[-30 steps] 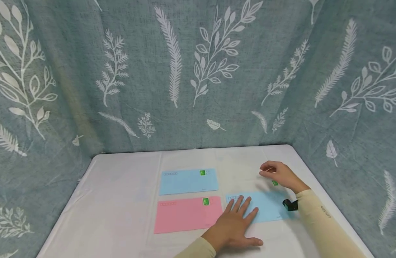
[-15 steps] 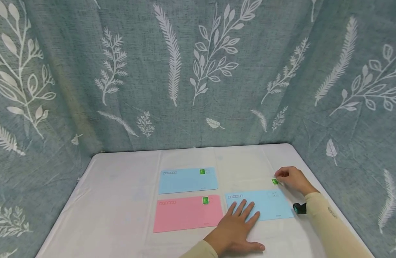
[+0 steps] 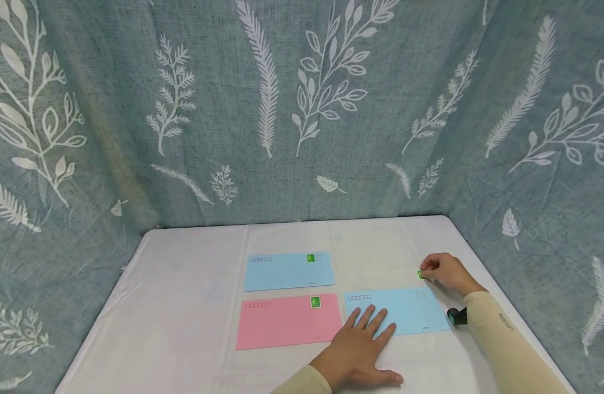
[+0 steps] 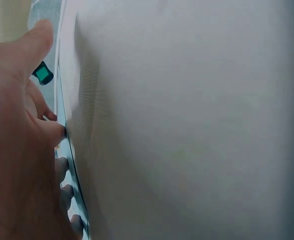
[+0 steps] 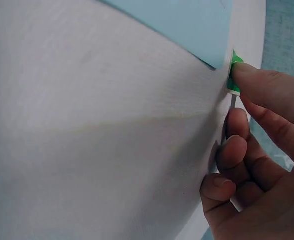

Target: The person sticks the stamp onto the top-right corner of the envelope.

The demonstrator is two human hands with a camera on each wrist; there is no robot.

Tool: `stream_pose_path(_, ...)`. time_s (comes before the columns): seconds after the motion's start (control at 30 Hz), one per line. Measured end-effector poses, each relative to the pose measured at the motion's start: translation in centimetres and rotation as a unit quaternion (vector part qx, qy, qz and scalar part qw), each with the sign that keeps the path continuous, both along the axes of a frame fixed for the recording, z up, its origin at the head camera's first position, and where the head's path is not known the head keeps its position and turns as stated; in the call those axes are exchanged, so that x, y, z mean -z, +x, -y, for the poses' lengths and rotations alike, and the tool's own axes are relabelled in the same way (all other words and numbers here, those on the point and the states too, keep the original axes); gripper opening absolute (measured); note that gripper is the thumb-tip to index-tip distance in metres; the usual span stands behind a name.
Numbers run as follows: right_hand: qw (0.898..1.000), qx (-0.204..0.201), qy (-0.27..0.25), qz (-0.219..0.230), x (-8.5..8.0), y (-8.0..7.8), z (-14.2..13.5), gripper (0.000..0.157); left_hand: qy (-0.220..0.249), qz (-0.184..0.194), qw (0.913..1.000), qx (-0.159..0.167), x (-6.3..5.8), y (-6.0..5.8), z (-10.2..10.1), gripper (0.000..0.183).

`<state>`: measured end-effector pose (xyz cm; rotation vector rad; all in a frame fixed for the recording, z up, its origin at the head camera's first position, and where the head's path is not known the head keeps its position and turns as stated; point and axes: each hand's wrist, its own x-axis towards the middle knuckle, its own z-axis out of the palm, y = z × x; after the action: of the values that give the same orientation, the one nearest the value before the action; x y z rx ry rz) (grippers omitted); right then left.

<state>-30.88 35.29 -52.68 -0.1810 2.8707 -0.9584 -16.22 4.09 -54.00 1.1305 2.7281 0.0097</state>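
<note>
My left hand (image 3: pixel 357 353) lies spread with straight fingers on the lower left part of a light blue envelope (image 3: pixel 405 323) at the right. Just beyond that envelope's far right corner, my right hand (image 3: pixel 448 272) pinches a small green postage stamp (image 3: pixel 420 274) with a white border. In the right wrist view the thumb (image 5: pixel 271 87) covers part of the stamp (image 5: pixel 231 82), while the other fingers curl below it, close to the tabletop. Postcode boxes and a faint printed stamp area mark the envelope under my left hand.
To the left lie a pink envelope (image 3: pixel 282 328) and a second blue envelope (image 3: pixel 287 276), each bearing a green stamp near its upper right. A white cloth covers the table (image 3: pixel 174 306). Patterned green curtains (image 3: pixel 282 109) enclose its back and sides.
My right hand has moved right and down from above the table to the loose green stamp, and its thumb and fingers now pinch it. The left hand stays on the envelope.
</note>
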Motion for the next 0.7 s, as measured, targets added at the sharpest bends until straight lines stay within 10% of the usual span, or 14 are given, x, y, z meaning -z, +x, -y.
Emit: stream_pose_path(0.7,1.000,-0.015,0.005,-0.011,-0.49,-0.47,0.07,0.006,-0.012,0.012,0.9999,0.000,-0.82,0.00,-0.14,0.098)
